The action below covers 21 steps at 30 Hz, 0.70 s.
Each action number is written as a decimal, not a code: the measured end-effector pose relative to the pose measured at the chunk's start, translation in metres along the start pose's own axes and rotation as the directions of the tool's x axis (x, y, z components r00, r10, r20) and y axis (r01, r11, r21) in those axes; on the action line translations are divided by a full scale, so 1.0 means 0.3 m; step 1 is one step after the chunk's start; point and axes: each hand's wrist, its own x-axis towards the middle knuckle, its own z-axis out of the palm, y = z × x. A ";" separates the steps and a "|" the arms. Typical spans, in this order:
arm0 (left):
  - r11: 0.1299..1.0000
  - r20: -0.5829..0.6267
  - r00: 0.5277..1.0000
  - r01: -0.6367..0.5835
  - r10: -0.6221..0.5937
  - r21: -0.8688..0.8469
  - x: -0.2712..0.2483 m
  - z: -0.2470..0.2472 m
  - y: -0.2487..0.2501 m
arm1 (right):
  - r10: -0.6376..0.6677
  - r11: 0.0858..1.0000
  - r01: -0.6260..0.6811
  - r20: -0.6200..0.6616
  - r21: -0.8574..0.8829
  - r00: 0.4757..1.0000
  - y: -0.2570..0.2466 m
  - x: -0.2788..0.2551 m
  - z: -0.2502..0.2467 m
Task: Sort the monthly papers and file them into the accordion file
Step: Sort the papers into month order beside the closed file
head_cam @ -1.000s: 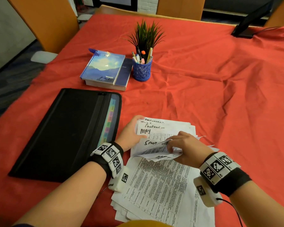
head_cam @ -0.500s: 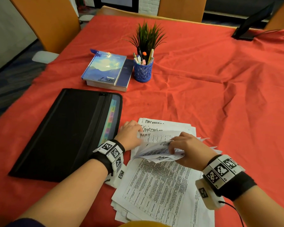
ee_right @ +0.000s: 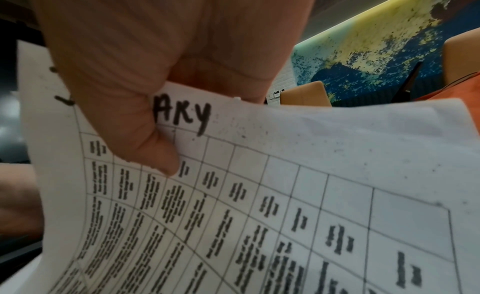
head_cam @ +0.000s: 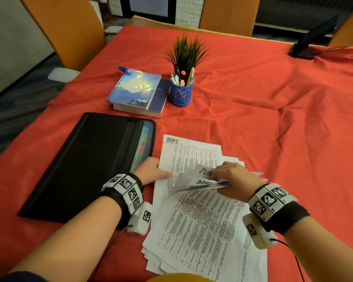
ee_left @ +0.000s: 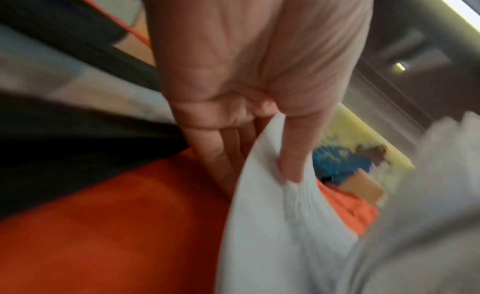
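Papers (head_cam: pixel 200 226) lie in a loose stack on the red tablecloth (head_cam: pixel 273 123), just beside the black accordion file (head_cam: pixel 86 163), on the side where its coloured tabs show through the open edge. I see my left hand (head_cam: pixel 151 169) between the file and the stack, pinching the near edge of a sheet headed "MAY" (head_cam: pixel 190 153); the left wrist view, blurred, shows my thumb (ee_left: pixel 293 154) on top of a white sheet (ee_left: pixel 272 226) and my fingers (ee_left: pixel 223 154) underneath it. That sheet lies flat, its far end reaching beyond the rest of the stack, away from me.

My right hand (head_cam: pixel 234 180) is over the stack, on the side away from the file, gripping several lifted sheets (head_cam: pixel 196 180); one shows "JUN". In the right wrist view my thumb (ee_right: pixel 145 134) presses on a gridded sheet (ee_right: pixel 259 216) whose heading ends in "ARY", the start of the word hidden under the thumb.

Beyond the file, two stacked books (head_cam: pixel 139 92) lie flat, and just beside them stands a blue pen cup (head_cam: pixel 181 94) with a small green plant (head_cam: pixel 186 51) behind it.
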 end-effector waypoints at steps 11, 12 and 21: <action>0.941 -0.662 0.718 -0.335 0.216 -0.056 -0.155 -0.404 0.165 | 0.146 0.978 -0.153 -0.061 -0.143 0.987 0.017 0.059 0.021; 0.937 -0.662 0.716 -0.344 0.222 -0.057 -0.184 -0.447 0.180 | 0.155 0.983 -0.159 -0.050 -0.096 0.987 0.009 0.047 0.013; 0.910 -0.569 0.798 -0.365 0.197 -0.197 -0.241 -0.463 0.154 | 0.286 0.940 -0.301 0.109 0.162 0.952 -0.132 -0.184 -0.249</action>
